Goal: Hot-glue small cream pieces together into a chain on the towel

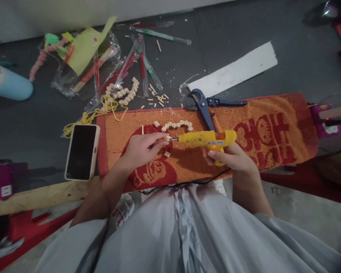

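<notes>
My right hand (229,157) is wrapped round the handle of a yellow hot glue gun (199,138), whose small orange light glows. Its metal nozzle points left, close to a small bundle of short wooden sticks (167,138) pinched in the fingertips of my left hand (144,149); I cannot tell whether the nozzle touches it. Just beyond lies a curved chain of glued stick pieces (177,125). Two more small bundles rest on the orange and red towel (272,110), one above my left fingers and one below. Most of my left palm is turned from view.
Blue pipe cutters (203,106) lie behind the glue gun, beside a white strip (238,70). A phone (82,151) is at left. Yellow cord (88,117), wrapped sticks, stick scraps and a blue bottle (11,81) lie farther back. A black cable runs along the front edge.
</notes>
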Demonstrator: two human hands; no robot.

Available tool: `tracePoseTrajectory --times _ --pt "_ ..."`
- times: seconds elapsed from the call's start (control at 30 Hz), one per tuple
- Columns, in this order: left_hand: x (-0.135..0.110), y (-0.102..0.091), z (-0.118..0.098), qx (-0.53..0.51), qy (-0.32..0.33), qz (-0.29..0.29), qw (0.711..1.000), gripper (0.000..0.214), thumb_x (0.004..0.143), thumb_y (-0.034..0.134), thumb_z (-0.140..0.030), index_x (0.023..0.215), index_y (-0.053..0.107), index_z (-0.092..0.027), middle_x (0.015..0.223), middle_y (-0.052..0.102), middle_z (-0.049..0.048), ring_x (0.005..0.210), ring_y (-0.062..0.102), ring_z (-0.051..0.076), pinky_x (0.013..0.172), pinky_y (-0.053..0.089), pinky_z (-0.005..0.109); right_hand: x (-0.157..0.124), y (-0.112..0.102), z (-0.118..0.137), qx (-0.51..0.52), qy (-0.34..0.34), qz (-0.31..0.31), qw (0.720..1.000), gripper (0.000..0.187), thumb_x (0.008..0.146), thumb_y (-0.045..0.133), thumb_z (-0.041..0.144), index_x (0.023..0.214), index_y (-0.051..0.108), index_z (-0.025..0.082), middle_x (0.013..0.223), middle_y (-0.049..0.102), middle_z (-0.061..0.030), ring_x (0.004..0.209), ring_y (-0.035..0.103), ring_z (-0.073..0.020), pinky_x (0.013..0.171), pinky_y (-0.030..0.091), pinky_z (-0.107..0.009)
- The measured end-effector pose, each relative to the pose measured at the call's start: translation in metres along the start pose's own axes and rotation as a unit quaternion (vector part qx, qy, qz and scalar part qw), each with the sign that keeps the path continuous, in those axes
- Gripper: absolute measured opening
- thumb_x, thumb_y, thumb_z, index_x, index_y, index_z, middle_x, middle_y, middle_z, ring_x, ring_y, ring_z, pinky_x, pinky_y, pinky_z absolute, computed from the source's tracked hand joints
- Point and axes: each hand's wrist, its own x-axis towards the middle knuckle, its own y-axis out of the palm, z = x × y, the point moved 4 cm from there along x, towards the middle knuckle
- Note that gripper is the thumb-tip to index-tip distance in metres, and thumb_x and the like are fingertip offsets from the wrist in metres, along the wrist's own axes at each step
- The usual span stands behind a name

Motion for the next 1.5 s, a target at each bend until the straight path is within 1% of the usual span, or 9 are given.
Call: tracePoseTrajectory --times 0.37,0.53,0.77,0.9,1.0,1.13,1.27,1.4,1.5 --pt "-0.001 0.004 0.009 -0.133 -0.163 0.039 0.977 0.034 0.092 0.059 -0.046 0.098 0.078 -0.019 0.085 0.079 0.0028 0.054 0.059 0.009 0.055 0.046 0.019 -0.001 0.000 0.006 0.003 -0.011 -0.002 1.000 0.039 0.090 0.067 0.053 0.074 0.060 0.018 0.060 0.057 -0.0001 0.051 0.049 -0.0115 0.047 0.038 -0.025" --pt "-0.001 0.006 0.010 -0.155 -0.158 0.028 0.975 0.029 0.090 0.062 -0.043 0.094 0.078 -0.019 0.074 0.076 0.0010 0.051 0.056 0.009 0.051 0.042 0.019 0.002 0.002 0.005 0.009 -0.010 0.000 1.000 0.038 0.090 0.068 0.053 0.075 0.061 0.018 0.060 0.058 0.0001 0.051 0.051 -0.0111 0.046 0.038 -0.024" --pt "-0.001 0.008 0.013 -0.154 -0.182 0.017 0.971 0.033 0.089 0.063 -0.048 0.092 0.078 -0.019 0.068 0.073 0.0012 0.049 0.053 0.009 0.050 0.041 0.020 -0.004 -0.002 0.003 0.005 0.008 -0.010 1.000 0.038 0.089 0.069 0.054 0.081 0.065 0.017 0.059 0.060 -0.0004 0.050 0.053 -0.0117 0.046 0.040 -0.024" --pt "-0.001 0.006 0.014 -0.149 -0.184 0.018 0.971 0.037 0.090 0.062 -0.052 0.092 0.077 -0.018 0.062 0.069 -0.0001 0.049 0.054 0.009 0.050 0.041 0.020 -0.007 -0.010 0.003 -0.028 0.027 -0.047 0.998 0.042 0.086 0.069 0.058 0.089 0.068 0.016 0.059 0.061 -0.0008 0.049 0.054 -0.0129 0.043 0.040 -0.024" --pt "0.000 0.005 0.011 -0.121 -0.171 0.030 0.977 0.037 0.092 0.059 -0.052 0.094 0.076 -0.019 0.065 0.070 -0.0009 0.051 0.057 0.009 0.051 0.043 0.019 -0.010 -0.024 0.005 -0.097 0.011 -0.104 0.990 0.036 0.085 0.070 0.053 0.091 0.068 0.018 0.063 0.060 -0.0003 0.049 0.051 -0.0126 0.044 0.040 -0.026" --pt "0.000 0.005 0.007 -0.041 -0.152 0.080 0.984 0.040 0.097 0.052 -0.053 0.096 0.074 -0.021 0.076 0.076 0.0003 0.056 0.062 0.010 0.058 0.047 0.020 -0.019 -0.051 0.009 -0.224 -0.009 -0.222 0.949 0.027 0.081 0.073 0.047 0.083 0.063 0.022 0.069 0.058 0.0003 0.058 0.049 -0.0151 0.051 0.038 -0.029" --pt "0.000 0.005 0.001 0.025 -0.098 0.087 0.991 0.044 0.100 0.046 -0.053 0.095 0.074 -0.020 0.079 0.077 0.0024 0.060 0.067 0.013 0.060 0.048 0.023 -0.025 -0.069 0.020 -0.353 -0.014 -0.315 0.881 0.025 0.086 0.069 0.045 0.097 0.063 0.024 0.075 0.060 -0.0020 0.063 0.051 -0.0183 0.057 0.038 -0.034" --pt "-0.001 0.001 -0.004 0.055 -0.057 0.039 0.996 0.043 0.102 0.045 -0.050 0.096 0.073 -0.019 0.079 0.078 0.0034 0.062 0.069 0.013 0.062 0.049 0.023 -0.016 -0.077 0.025 -0.524 -0.010 -0.313 0.792 0.036 0.083 0.069 0.036 0.115 0.064 0.021 0.099 0.071 -0.0120 0.083 0.062 -0.0283 0.073 0.046 -0.041" --pt "-0.002 -0.001 -0.006 0.077 -0.071 0.025 0.994 0.035 0.101 0.050 -0.045 0.097 0.073 -0.019 0.078 0.078 0.0024 0.063 0.069 0.013 0.063 0.048 0.023 -0.006 -0.083 0.019 -0.599 0.001 -0.294 0.745 0.036 0.084 0.066 0.030 0.118 0.065 0.020 0.108 0.070 -0.0168 0.096 0.063 -0.0343 0.080 0.048 -0.044"
